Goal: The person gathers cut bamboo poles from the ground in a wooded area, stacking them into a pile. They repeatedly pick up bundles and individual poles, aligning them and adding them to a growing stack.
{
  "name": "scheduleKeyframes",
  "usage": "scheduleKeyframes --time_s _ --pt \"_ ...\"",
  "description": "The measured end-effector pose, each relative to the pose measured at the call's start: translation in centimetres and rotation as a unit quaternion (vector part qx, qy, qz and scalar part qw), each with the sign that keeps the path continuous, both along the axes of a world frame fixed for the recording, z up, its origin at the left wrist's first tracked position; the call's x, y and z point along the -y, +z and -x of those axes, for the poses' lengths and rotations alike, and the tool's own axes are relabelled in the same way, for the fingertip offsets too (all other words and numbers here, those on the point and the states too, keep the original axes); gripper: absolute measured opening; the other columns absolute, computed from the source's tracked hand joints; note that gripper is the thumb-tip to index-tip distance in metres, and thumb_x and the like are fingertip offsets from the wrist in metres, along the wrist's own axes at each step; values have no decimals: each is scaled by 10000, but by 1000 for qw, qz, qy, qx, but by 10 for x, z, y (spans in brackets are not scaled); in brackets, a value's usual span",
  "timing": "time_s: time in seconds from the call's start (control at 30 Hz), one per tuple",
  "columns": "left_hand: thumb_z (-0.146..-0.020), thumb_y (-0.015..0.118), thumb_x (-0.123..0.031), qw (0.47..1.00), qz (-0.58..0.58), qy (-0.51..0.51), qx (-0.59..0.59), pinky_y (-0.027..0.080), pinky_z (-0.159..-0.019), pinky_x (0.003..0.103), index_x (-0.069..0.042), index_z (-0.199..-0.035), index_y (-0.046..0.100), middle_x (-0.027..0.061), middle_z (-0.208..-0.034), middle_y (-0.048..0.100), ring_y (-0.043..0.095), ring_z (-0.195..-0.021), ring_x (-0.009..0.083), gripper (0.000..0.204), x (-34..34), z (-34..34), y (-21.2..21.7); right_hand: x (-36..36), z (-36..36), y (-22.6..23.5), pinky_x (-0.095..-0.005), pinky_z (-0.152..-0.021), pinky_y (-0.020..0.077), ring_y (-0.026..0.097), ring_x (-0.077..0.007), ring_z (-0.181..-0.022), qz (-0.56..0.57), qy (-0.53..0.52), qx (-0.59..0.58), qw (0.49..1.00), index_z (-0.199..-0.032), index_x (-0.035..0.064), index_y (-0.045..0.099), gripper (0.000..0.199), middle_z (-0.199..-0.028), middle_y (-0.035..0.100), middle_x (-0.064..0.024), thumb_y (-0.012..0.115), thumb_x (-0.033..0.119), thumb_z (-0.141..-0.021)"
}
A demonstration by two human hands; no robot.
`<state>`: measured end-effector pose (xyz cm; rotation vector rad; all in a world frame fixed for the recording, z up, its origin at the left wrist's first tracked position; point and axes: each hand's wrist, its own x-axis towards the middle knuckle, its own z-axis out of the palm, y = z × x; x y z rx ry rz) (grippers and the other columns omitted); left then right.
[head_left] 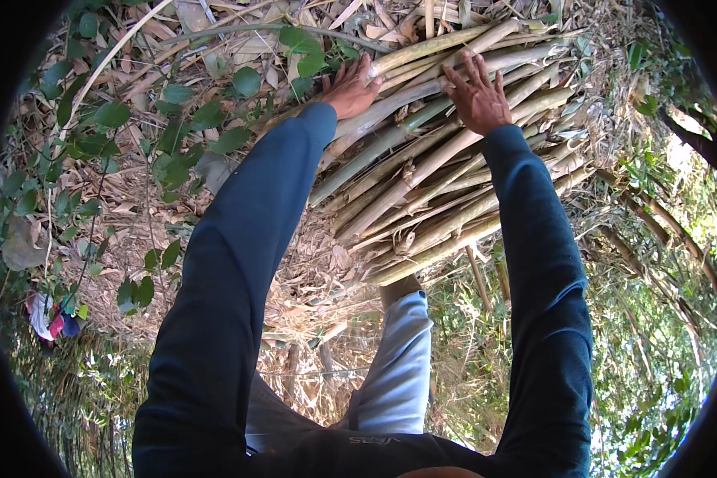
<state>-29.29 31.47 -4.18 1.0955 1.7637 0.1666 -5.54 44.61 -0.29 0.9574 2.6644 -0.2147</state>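
Note:
A pile of cut bamboo poles (410, 171) lies slantwise on the ground in front of me, most of them tan and a few greenish. Flat on its upper side rests my right hand (479, 99), fingers stretched and spread over the poles. My left hand (350, 89) lies at the far left edge of the pile, its fingers extended against the outermost poles. Neither hand is closed around a pole. Both arms reach forward in dark blue sleeves.
Leafy green vines (171, 171) hang at the left, close to my left sleeve. Dry leaves (135, 271) cover the ground. Brown branches (661, 219) lean at the right. Some colourful cloth-like items (53, 319) sit at the far left. My leg in grey trousers (402, 362) stands below the pile.

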Motion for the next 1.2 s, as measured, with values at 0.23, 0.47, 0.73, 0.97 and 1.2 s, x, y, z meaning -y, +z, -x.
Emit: scheduleKeyframes --time_s 0.23,0.47,0.73,0.97,1.2 --pt "-954 218 -582 999 -33 1 10 88 -1151 502 -87 -1502 71 191 -1518 224 179 -1410 369 753 15 31 8 53 -25 51 -507 -1085 291 317 -465 -1319 99 -161 -266 945 -1354 105 466 471 -1417 331 -309 493 348 -951" --pt "-1005 307 -411 991 -113 -58 -44 165 -1152 421 -55 -1457 265 236 -1496 239 187 -1400 392 576 163 14 141 254 -175 148 -471 -1020 381 427 -462 -1237 121 -350 -216 903 -1274 -11 498 422 -1345 399 -340 547 227 -929" --pt "-897 510 -440 938 162 -211 -224 86 -1138 529 -112 -1417 383 172 -1511 250 107 -1420 386 627 349 -32 382 519 -324 224 -390 -1079 302 412 -382 -1280 458 -469 -61 752 -1337 -25 439 654 -1319 479 -272 367 498 -951" --pt "-907 499 -474 955 23 -82 -283 122 -1127 544 -248 -1424 381 122 -1549 161 109 -1422 371 576 385 -108 427 491 -396 223 -356 -802 514 608 -255 -1018 506 -484 -192 688 -1287 36 521 589 -1207 591 -162 514 485 -906" --pt "-947 416 -500 984 -66 3 -168 87 -1146 466 -197 -1498 185 270 -1525 72 50 -1420 411 670 420 -112 408 453 -394 299 -434 -764 505 635 -265 -935 481 -654 -317 490 -1320 157 504 480 -1131 634 -86 545 405 -910"
